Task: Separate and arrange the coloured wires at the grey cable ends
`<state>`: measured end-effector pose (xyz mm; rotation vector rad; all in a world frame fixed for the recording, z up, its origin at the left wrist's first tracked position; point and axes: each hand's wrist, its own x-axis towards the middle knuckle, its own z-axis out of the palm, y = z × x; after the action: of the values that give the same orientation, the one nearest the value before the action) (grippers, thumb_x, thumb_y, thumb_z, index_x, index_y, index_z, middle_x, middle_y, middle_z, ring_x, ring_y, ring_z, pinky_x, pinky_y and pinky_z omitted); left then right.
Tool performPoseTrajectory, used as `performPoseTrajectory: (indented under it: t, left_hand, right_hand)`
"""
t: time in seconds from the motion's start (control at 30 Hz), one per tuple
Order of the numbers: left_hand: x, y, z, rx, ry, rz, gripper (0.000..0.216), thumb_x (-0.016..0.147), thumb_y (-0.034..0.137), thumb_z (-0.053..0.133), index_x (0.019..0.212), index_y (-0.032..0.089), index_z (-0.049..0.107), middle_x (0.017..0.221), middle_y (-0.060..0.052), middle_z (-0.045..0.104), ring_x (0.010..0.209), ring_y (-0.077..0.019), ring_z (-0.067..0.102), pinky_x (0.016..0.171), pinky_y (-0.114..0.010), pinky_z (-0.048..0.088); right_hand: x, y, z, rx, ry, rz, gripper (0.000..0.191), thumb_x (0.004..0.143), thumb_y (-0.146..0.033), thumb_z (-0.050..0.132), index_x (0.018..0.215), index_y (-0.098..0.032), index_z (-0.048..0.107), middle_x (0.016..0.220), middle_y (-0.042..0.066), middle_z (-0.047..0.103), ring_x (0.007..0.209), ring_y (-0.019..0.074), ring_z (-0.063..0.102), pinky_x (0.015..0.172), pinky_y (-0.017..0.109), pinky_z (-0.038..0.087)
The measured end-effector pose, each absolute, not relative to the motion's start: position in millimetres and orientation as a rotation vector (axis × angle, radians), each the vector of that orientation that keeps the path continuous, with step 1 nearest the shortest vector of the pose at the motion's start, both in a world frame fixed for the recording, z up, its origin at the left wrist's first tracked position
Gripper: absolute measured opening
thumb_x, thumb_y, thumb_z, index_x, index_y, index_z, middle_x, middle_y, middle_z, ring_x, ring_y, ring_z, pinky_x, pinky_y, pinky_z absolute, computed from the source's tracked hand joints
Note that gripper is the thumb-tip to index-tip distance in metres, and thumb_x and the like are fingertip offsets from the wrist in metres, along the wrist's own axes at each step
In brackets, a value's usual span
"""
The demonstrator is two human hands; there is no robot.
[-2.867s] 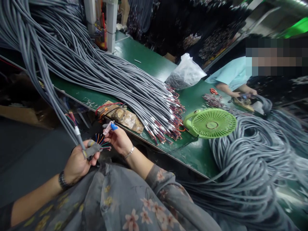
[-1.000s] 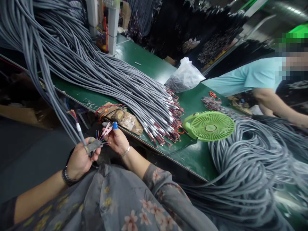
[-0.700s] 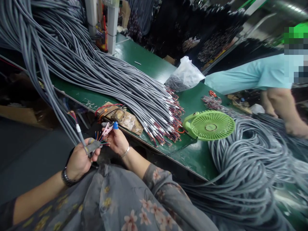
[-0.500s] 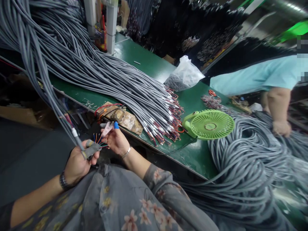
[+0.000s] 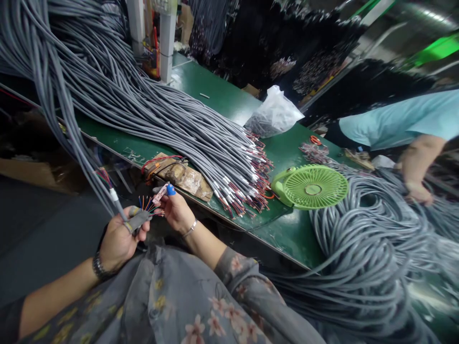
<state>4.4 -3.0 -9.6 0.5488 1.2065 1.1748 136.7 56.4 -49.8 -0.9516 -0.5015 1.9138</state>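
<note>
My left hand (image 5: 120, 239) is closed around the end of a grey cable (image 5: 117, 206), with grey wrapping on its thumb. Several thin coloured wires (image 5: 145, 204) fan out from the cable end past that thumb. Close beside the wire tips is my right hand (image 5: 175, 210), its fingers bent together and a blue cover (image 5: 171, 189) on one fingertip. A pale pink strip (image 5: 160, 193) with dark marks lies at those fingers; whether it is a finger wrap or a held piece I cannot tell. More grey cables with stripped ends (image 5: 103, 177) hang behind my left hand.
A thick bundle of grey cables (image 5: 150, 105) lies along the green table (image 5: 215, 102). Near the edge are a taped cardboard piece (image 5: 193, 184) and a green fan (image 5: 311, 188). Beyond stands a plastic bag (image 5: 278, 112). At right, a co-worker's hand (image 5: 418, 192) touches coiled cables (image 5: 362, 239).
My right hand has turned slightly, so the pink strip and blue fingertip cover sit a little differently. My left hand keeps its hold. The co-worker has leaned lower and to the right.
</note>
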Motion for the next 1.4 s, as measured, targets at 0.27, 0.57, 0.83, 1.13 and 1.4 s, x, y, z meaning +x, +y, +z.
performPoseTrajectory:
  t: [0.27,0.57,0.83,1.13,1.4]
  left_hand:
    - [5.1,1.0,-7.4,0.532,1.224,1.156,0.034,0.045,0.036,0.088,0.057,0.02,0.06,0.044,0.003,0.06,0.034,-0.0079,0.047,0.034,-0.018,0.033]
    - [4.9,0.4,-9.0,0.537,1.219,1.11,0.031,0.048,0.036,0.083,0.059,0.021,0.058,0.045,0.004,0.059,0.035,-0.0078,0.045,0.036,-0.019,0.033]
    - [5.8,-2.0,-14.8,0.553,1.22,1.093,0.03,0.053,0.038,0.081,0.06,0.021,0.057,0.045,0.003,0.059,0.036,-0.0082,0.046,0.037,-0.019,0.032]
    - [-1.6,-11.2,-15.3,0.576,1.235,1.152,0.034,0.049,0.04,0.086,0.053,0.02,0.058,0.044,0.002,0.061,0.034,-0.0074,0.046,0.037,-0.019,0.034]
    - [-9.7,-16.2,-29.9,0.726,1.253,1.128,0.03,0.055,0.039,0.086,0.055,0.021,0.063,0.047,0.0,0.064,0.036,-0.0091,0.05,0.038,-0.019,0.037]
  right_hand:
    - [145.7,56.9,-45.2,-0.898,-0.383,2.006,0.027,0.093,-0.044,0.077,0.092,-0.018,0.073,0.084,0.004,0.076,0.075,0.015,0.067,0.068,0.025,0.056]
    - [142.9,57.2,-49.1,-0.868,-0.342,1.978,0.019,0.094,-0.039,0.077,0.091,-0.02,0.075,0.088,0.004,0.079,0.076,0.0151,0.069,0.072,0.025,0.058]
    - [140.2,53.0,-50.8,-0.876,-0.326,1.965,0.025,0.095,-0.045,0.075,0.09,-0.021,0.075,0.089,0.003,0.079,0.073,0.0141,0.066,0.07,0.025,0.056]
    - [143.9,52.5,-51.4,-0.895,-0.553,2.111,0.058,0.089,-0.077,0.064,0.086,-0.019,0.068,0.084,0.005,0.074,0.068,0.0145,0.062,0.061,0.026,0.054]
    - [145.1,32.8,-54.7,-1.05,-0.927,1.993,0.059,0.045,-0.055,0.102,0.077,-0.019,0.067,0.066,-0.006,0.063,0.058,0.0091,0.053,0.059,0.024,0.048]
